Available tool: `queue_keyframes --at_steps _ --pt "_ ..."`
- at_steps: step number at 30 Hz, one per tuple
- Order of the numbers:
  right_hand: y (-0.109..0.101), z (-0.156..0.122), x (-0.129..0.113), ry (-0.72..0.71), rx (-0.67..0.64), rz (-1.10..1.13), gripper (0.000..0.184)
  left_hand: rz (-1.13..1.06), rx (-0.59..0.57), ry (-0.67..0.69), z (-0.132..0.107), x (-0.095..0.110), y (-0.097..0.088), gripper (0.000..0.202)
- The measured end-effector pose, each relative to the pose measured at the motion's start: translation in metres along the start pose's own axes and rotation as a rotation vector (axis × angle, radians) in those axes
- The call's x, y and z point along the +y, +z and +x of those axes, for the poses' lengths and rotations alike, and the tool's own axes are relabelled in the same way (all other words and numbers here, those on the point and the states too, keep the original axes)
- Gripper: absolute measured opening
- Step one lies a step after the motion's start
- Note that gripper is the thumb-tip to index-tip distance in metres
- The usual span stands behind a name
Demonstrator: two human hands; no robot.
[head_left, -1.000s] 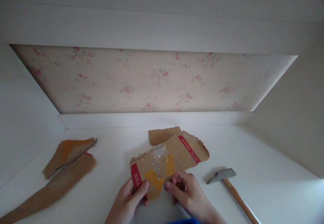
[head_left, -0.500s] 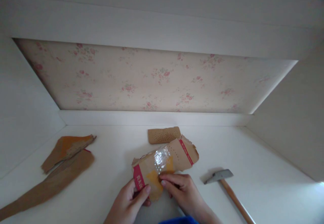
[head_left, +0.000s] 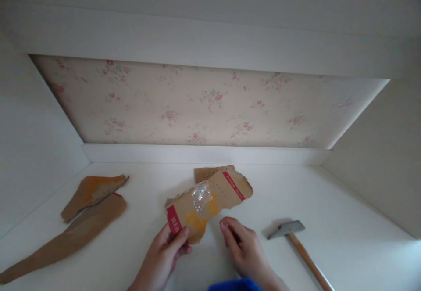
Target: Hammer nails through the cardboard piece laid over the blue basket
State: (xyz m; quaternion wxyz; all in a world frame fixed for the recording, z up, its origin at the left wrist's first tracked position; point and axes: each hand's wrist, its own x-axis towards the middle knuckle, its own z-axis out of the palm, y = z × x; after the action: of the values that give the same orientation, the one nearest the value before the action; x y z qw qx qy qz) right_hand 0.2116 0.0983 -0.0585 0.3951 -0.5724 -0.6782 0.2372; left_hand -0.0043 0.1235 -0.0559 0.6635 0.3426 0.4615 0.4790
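Note:
A torn piece of brown cardboard (head_left: 219,190) with red printed bands and orange patches is held up at its left end by my left hand (head_left: 167,248), thumb on top. On its face lies a small clear plastic bag (head_left: 203,193) with several tiny white bits at its lower left. My right hand (head_left: 242,243) is apart from the cardboard, below and right of it, fingers curled and thumb against the forefinger. Whether something tiny is in that pinch cannot be made out. Behind the held piece, partly covered, lies a smaller cardboard strip (head_left: 205,174) with punched holes.
A hammer (head_left: 289,228) with a wooden handle rests on the white surface (head_left: 355,247) at right. Torn cardboard pieces (head_left: 95,220) lie at left. Something blue (head_left: 235,285) shows at the bottom edge. White walls and a floral-papered panel (head_left: 213,111) enclose the back.
My right hand has come off the cardboard and moved right, fingers now curled. My left hand has shifted the cardboard slightly left and up, covering more of the strip behind.

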Motion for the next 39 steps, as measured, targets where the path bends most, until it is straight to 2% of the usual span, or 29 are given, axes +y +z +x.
queue_keyframes --at_steps 3,8,14,18,22,27,31,35,39 --pt "0.001 0.002 -0.002 -0.014 -0.074 -0.233 0.032 -0.123 0.060 -0.034 0.000 0.005 0.002 0.050" --pt "0.000 0.002 -0.008 0.043 -0.146 -0.446 0.034 -0.190 0.000 -0.080 -0.004 0.013 0.004 0.046" --pt "-0.003 0.002 -0.008 0.065 -0.145 -0.389 0.028 -0.207 -0.057 -0.042 -0.008 0.014 0.003 0.034" --pt "-0.004 0.002 -0.007 0.018 -0.101 -0.267 0.027 -0.213 -0.080 -0.066 -0.009 0.012 0.002 0.039" --pt "-0.004 0.002 -0.007 0.033 -0.062 -0.245 0.035 -0.244 -0.172 -0.105 -0.012 0.014 0.002 0.051" --pt "0.000 -0.004 -0.002 0.042 -0.161 -0.258 0.036 -0.188 -0.243 -0.132 -0.019 0.017 0.005 0.062" --pt "0.001 -0.007 0.001 0.070 -0.216 -0.257 0.036 -0.140 -0.280 -0.136 -0.020 0.018 0.005 0.056" --pt "0.000 -0.007 0.002 0.040 -0.252 -0.248 0.031 -0.109 -0.295 -0.127 -0.020 0.016 0.004 0.049" --pt "-0.001 -0.008 0.005 0.044 -0.224 -0.282 0.023 0.007 -0.327 -0.100 -0.018 0.010 0.002 0.046"
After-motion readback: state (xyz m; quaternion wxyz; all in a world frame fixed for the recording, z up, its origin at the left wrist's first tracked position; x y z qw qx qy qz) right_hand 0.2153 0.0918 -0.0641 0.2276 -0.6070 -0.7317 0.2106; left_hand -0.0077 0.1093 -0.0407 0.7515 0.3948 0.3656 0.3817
